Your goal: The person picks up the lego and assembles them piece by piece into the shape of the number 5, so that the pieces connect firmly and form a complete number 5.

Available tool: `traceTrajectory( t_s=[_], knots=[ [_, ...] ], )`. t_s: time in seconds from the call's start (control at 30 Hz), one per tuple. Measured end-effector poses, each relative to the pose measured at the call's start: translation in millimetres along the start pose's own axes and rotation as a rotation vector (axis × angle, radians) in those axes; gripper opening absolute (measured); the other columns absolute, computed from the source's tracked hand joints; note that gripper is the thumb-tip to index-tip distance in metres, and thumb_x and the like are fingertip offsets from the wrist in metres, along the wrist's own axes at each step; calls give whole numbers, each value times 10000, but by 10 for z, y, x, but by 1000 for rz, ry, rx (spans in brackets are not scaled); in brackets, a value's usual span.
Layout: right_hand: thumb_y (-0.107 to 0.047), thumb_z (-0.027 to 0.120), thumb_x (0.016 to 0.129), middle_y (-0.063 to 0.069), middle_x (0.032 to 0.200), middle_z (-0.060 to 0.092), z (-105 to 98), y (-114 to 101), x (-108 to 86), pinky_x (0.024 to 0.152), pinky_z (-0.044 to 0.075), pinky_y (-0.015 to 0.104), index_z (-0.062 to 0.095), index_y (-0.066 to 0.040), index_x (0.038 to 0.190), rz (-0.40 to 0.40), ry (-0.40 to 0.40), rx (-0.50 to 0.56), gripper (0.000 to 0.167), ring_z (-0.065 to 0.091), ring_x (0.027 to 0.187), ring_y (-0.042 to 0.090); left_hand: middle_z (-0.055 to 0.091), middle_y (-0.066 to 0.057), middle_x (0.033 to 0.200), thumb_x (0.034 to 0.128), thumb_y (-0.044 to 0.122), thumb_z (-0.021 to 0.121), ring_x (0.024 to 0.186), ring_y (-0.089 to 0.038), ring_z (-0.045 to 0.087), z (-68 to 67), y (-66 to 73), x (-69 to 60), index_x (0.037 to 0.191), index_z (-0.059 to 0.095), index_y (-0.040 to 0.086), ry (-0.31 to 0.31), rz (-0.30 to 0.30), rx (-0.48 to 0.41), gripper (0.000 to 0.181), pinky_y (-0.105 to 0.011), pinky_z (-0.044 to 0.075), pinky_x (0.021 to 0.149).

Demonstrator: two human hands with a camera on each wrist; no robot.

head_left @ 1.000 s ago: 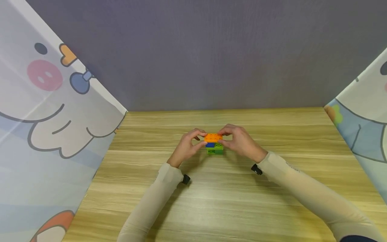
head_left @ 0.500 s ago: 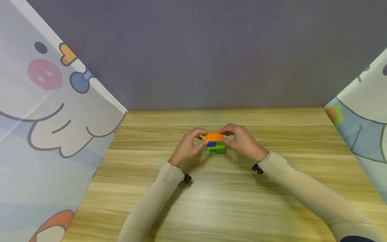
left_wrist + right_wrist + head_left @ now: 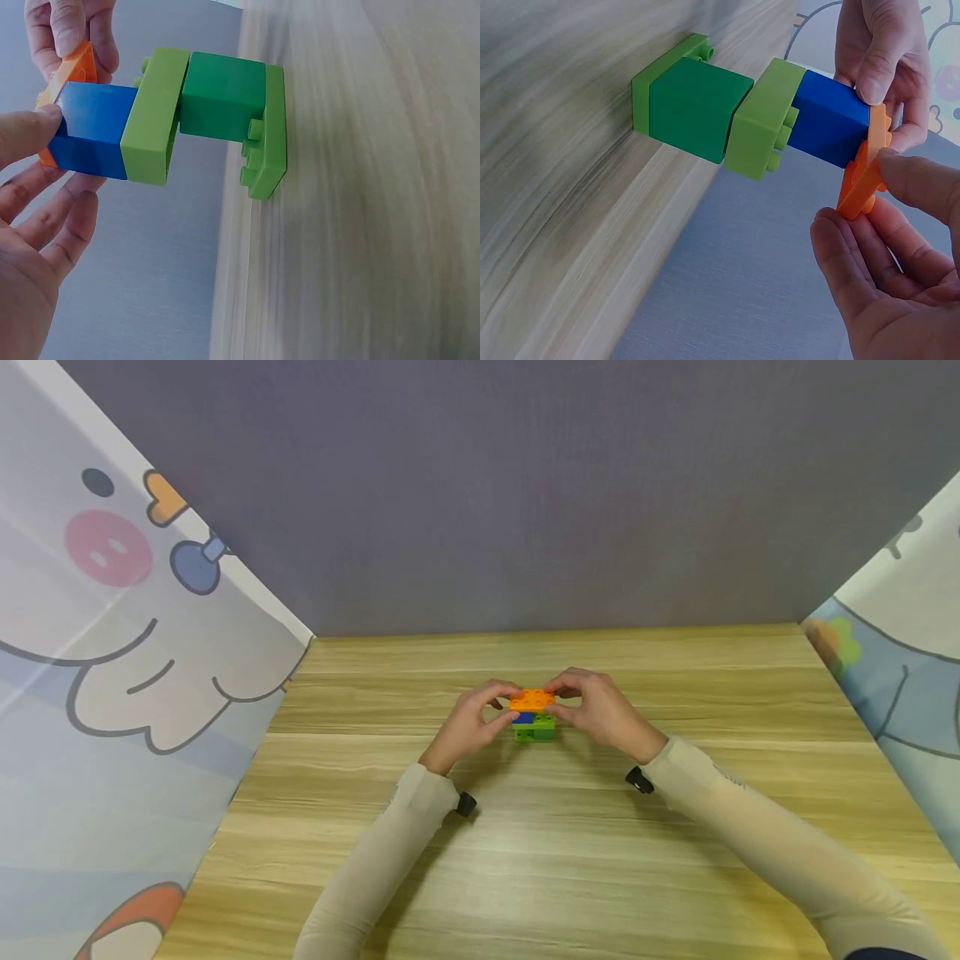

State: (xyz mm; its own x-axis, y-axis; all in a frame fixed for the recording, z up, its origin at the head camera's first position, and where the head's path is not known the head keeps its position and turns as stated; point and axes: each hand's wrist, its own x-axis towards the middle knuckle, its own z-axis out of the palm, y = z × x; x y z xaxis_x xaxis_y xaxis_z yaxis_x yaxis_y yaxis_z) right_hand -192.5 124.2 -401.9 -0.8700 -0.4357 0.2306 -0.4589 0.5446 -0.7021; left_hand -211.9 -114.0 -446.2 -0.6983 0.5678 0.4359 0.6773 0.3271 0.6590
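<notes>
A flat orange toy building brick [image 3: 532,700] tops a small stack. My left hand [image 3: 467,720] pinches its left end, with the thumb at the seam with the blue brick [image 3: 94,131]. The right end is pinched by my right hand [image 3: 600,714]. Below the orange brick come the blue brick, a light green brick [image 3: 154,120], a dark green brick [image 3: 225,94] and a light green base brick [image 3: 276,127] on the table. In the right wrist view the orange brick [image 3: 864,176] overhangs the blue one [image 3: 829,116] sideways; whether they are fully joined I cannot tell.
The stack stands on a wood-grain table [image 3: 525,860]. A grey wall [image 3: 525,510] rises behind it. Panels with cartoon prints flank the table, one on the left [image 3: 150,693] and one on the right [image 3: 915,635].
Both hands keep their pinch on the orange brick. The brick and the stack under it have shifted only slightly; the head view has moved a little too.
</notes>
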Motion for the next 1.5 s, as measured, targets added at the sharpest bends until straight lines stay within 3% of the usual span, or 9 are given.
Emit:
traceTrajectory(
  t_s=[0.27, 0.43, 0.67, 0.83, 1.13, 1.3, 1.5],
  knots=[
    [-120, 738, 834, 11, 996, 633, 41, 26, -12, 823, 518, 423, 685, -92, 1016, 13, 10, 28, 192, 619, 920, 225, 583, 20, 1216, 898, 130, 657, 1043, -113, 556, 10, -12, -14, 1188, 608, 146, 2, 6, 17, 295, -282, 492, 799],
    [-84, 722, 844, 54, 1036, 646, 95, 90, -70, 826, 522, 377, 677, -66, 1037, 22, -53, 37, 199, 631, 950, 259, 598, 21, 1184, 858, 46, 691, 996, -96, 567, 63, -6, -27, 1157, 624, 136, 2, 23, -8, 319, -340, 512, 797],
    [-90, 749, 817, 36, 994, 649, -53, 92, -68, 786, 530, 426, 681, -69, 1029, -96, 26, -37, 223, 630, 883, 239, 609, 33, 1165, 862, 117, 701, 913, -85, 579, 112, 73, 35, 1150, 632, 134, 13, 25, -28, 296, -383, 525, 736],
    [-121, 780, 792, 38, 1034, 642, -43, 81, -6, 809, 522, 406, 664, -59, 1091, -146, -35, -54, 327, 611, 914, 202, 607, 30, 1164, 874, 133, 690, 917, -82, 572, 86, 71, 47, 1161, 622, 131, 3, 20, -10, 294, -406, 526, 734],
    [-130, 783, 788, 172, 1210, 572, -42, 253, -49, 846, 499, 454, 508, -24, 1309, 14, -132, -50, 599, 590, 1013, 315, 595, 36, 1167, 881, 140, 684, 920, -93, 565, 46, 62, 49, 1170, 609, 139, 17, 4, 13, 299, -416, 526, 719],
    [-89, 761, 805, 195, 1212, 569, -10, 376, -78, 854, 491, 481, 479, -19, 1330, 43, -154, 0, 600, 582, 1032, 346, 594, 34, 1162, 874, 146, 691, 934, -87, 565, 21, 55, 49, 1162, 600, 139, 20, -18, 29, 302, -372, 527, 738],
    [-128, 766, 809, 177, 1183, 583, 74, 497, -75, 849, 503, 442, 528, -31, 1278, 32, -171, 57, 534, 598, 1016, 319, 609, 2, 1115, 857, 141, 714, 933, -106, 575, 16, 52, 53, 1124, 576, 114, 28, -36, 30, 302, -404, 529, 739]
  ],
)
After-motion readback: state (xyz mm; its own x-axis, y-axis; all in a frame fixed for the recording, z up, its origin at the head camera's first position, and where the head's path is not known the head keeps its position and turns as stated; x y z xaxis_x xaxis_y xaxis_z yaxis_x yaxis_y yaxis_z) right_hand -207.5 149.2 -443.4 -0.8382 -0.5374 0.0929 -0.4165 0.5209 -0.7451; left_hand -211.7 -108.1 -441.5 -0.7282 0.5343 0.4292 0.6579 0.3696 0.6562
